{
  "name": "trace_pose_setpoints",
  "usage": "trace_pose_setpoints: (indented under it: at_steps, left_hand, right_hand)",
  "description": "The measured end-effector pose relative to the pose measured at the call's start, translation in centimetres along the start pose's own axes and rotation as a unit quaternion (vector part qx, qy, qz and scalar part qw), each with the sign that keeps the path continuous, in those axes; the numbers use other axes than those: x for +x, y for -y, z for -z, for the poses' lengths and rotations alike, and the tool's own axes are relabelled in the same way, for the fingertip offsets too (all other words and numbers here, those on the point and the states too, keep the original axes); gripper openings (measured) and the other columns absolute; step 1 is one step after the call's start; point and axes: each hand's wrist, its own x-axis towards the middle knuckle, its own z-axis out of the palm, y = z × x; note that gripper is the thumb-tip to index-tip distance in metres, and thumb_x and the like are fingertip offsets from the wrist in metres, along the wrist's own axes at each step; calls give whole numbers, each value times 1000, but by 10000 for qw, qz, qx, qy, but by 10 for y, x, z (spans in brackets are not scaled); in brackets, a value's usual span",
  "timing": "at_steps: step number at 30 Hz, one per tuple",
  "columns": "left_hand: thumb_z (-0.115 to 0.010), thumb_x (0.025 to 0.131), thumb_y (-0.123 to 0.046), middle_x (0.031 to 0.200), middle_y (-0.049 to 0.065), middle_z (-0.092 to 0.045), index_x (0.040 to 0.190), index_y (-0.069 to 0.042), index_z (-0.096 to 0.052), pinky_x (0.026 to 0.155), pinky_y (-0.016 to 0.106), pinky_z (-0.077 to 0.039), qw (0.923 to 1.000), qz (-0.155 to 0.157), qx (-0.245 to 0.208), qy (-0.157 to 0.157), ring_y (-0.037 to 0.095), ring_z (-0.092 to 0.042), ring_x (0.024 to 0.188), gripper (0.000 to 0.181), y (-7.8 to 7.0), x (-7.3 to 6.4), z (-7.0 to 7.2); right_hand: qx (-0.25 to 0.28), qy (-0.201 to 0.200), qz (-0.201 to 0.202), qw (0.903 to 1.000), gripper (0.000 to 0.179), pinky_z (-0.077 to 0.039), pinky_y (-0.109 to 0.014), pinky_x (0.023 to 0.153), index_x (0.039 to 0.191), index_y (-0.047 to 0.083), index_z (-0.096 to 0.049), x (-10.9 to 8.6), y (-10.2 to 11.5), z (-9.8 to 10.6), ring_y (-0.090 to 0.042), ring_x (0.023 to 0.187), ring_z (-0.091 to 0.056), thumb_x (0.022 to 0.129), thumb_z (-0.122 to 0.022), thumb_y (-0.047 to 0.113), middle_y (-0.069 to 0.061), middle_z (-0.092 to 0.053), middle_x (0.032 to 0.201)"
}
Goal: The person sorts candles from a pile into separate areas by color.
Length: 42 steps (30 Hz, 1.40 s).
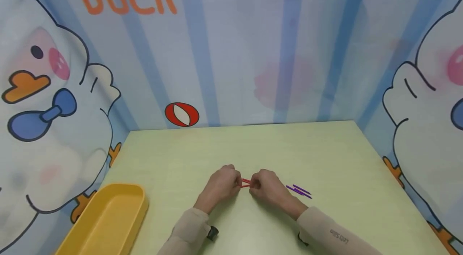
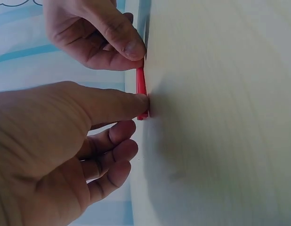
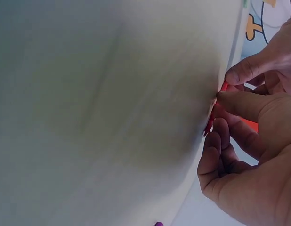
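Observation:
Thin red sticks (image 1: 246, 186) span the short gap between my two hands, low over the pale table. My left hand (image 1: 225, 182) pinches them at one end; in the left wrist view its thumb presses on the red sticks (image 2: 141, 82) while the other fingers curl loosely below. My right hand (image 1: 267, 186) pinches the other end, thumb against fingertips. The right wrist view shows red stick ends (image 3: 208, 126) poking out past the right fingertips. Much of the sticks' length is hidden by the fingers. Several purple sticks (image 1: 299, 191) lie just right of my right hand.
A yellow tray (image 1: 142, 207) stands at the table's left front. The table (image 1: 188, 150) ends at the back against a printed curtain (image 1: 238, 46) with ducks and stripes, which also hangs at both sides.

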Motion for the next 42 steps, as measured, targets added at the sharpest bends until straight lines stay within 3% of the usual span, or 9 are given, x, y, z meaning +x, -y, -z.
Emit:
trace_pose_setpoints:
  at_steps: [4,6,12,19,23,31,37,38,42]
  left_hand:
    - [-88,90,-2,84,-2,-62,85,-12,-81,68,28,-54,10000,-66,-66,12,15,-60,80,13,0,-3,-3]
    - [-87,90,-2,83,-2,-62,85,-12,-81,67,28,-54,9999,-76,-75,-27,16,-60,79,13,1,-4,-4]
    - [-85,92,-7,83,-2,-62,87,-12,-80,67,28,-54,9999,-26,-31,-151,16,-60,79,9,1,-3,-1]
    - [-83,97,-10,88,-1,-61,94,-14,-80,70,30,-54,9990,88,114,-412,17,-60,85,6,3,13,19]
    - [-81,100,-10,91,0,-62,96,-13,-79,75,32,-56,9990,178,14,-398,18,-60,88,5,4,24,23]
    - [-79,100,-7,93,0,-64,96,-11,-79,81,32,-57,9992,387,-27,-108,18,-61,91,5,9,47,8]
    - [-76,98,-4,93,1,-63,94,-10,-79,80,35,-57,9979,535,-350,-86,19,-60,90,7,13,50,2]
    - [-75,100,-8,94,0,-62,95,-11,-79,80,35,-57,9981,468,-371,-170,19,-60,91,7,21,52,-7]
    - [-72,100,-8,95,0,-62,95,-13,-77,80,36,-56,9970,521,-578,-43,18,-58,90,8,24,52,-10]
  right_hand:
    - [-140,-133,-274,9994,22,-48,-30,66,78,11,-70,0,3,-4,-12,73,-53,87,-87,2,3,-59,76]
    - [-216,-122,-508,9984,24,-48,-31,67,77,10,-69,0,16,0,-13,74,-53,83,-88,-3,2,-58,76]
    - [-397,0,-364,9986,16,-53,-30,72,79,8,-78,3,17,2,-12,76,-58,84,-85,-5,2,-63,77]
    - [-413,-17,-514,9978,15,-52,-35,75,82,10,-77,23,20,20,-14,80,-55,94,-81,1,0,-61,82]
    - [-354,-132,-572,9976,14,-51,-36,77,85,11,-76,32,13,25,-15,82,-55,96,-81,4,-1,-62,85]
    - [-98,-39,-762,9970,10,-52,-34,76,90,9,-76,39,-14,23,-14,83,-58,98,-79,5,-1,-66,88]
    - [137,174,-895,9957,12,-52,-31,73,89,10,-74,46,-24,22,-12,78,-58,98,-79,5,2,-67,83]
    - [166,205,-907,9955,12,-51,-31,72,89,11,-74,47,-24,22,-12,78,-58,99,-79,5,2,-66,82]
    - [182,257,-918,9953,14,-51,-31,73,88,11,-73,47,-26,19,-11,77,-58,99,-79,5,4,-66,80]
